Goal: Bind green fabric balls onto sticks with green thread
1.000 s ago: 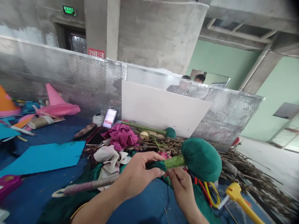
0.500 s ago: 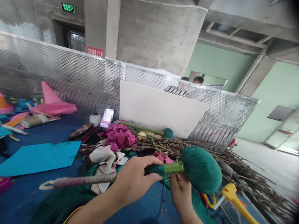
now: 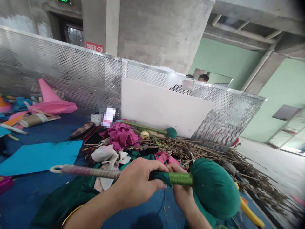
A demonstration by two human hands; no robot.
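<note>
Head view: both hands on a long wrapped stick with a padded dark-green fabric head [image 3: 215, 189], held over the blue table [image 3: 28, 194].
Left hand [image 3: 138, 183] is wrapped round the shaft, right hand [image 3: 181, 194] pinches under the light-green thread binding [image 3: 178, 178]; I'd guess slack lets it unwind.

**Soft daylight, warped edges**

Pretty bright and even, daylight-ish. The perforated metal screen [image 3: 71, 76] picks up a hazy sheen, and shadows on the blue table [image 3: 28, 197] stay faint. Wide-angle bend curves the lines near the borders, and the top right corner goes dark. The twigs [image 3: 262, 187] smear into blur at far right.
</note>
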